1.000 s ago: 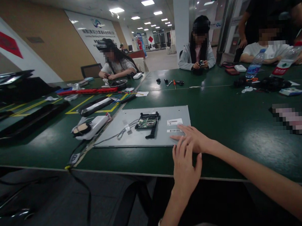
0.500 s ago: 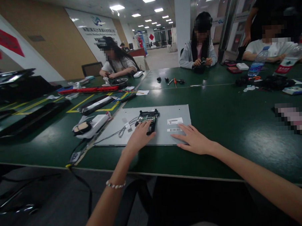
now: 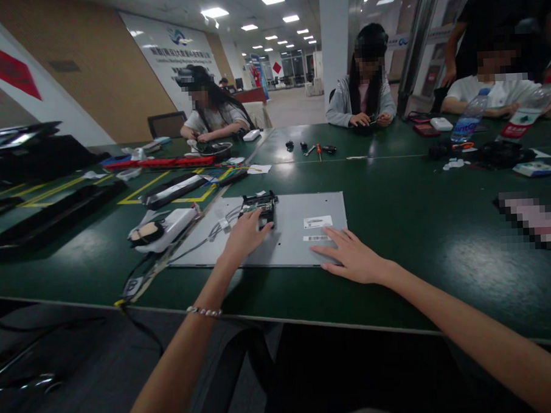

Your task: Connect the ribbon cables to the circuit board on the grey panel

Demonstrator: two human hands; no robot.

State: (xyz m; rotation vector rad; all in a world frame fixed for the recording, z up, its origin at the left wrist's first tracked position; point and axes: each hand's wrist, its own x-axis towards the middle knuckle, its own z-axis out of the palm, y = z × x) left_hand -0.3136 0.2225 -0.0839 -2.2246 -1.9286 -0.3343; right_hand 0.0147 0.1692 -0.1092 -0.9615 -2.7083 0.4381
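The green table (image 3: 403,192) runs well beyond the panel (image 3: 291,251) on the right, with a wide stretch of its surface reaching to the blurred pink item (image 3: 538,219). A narrower strip separates the panel's near edge from the table's own near edge. On the left the panel is hemmed in: the white pack (image 3: 178,226) sits just beside it.

The right hand (image 3: 353,256) lies with fingers spread on the panel's near right corner. The left hand (image 3: 246,239) reaches over the board (image 3: 266,204), thumb apart from the fingers at the black frame; whether they grip it, I cannot tell. The board is on the panel, left of its middle, its far side up at the panel's far edge. The cable (image 3: 215,233) trails from it leftward; the labels (image 3: 317,222) lie right, just beside the right fingertips.

Since half a second ago, the board has shifted left and away from the wearer, the left hand with it, and a small hole (image 3: 279,243) now shows in the panel. The right hand has stayed put.
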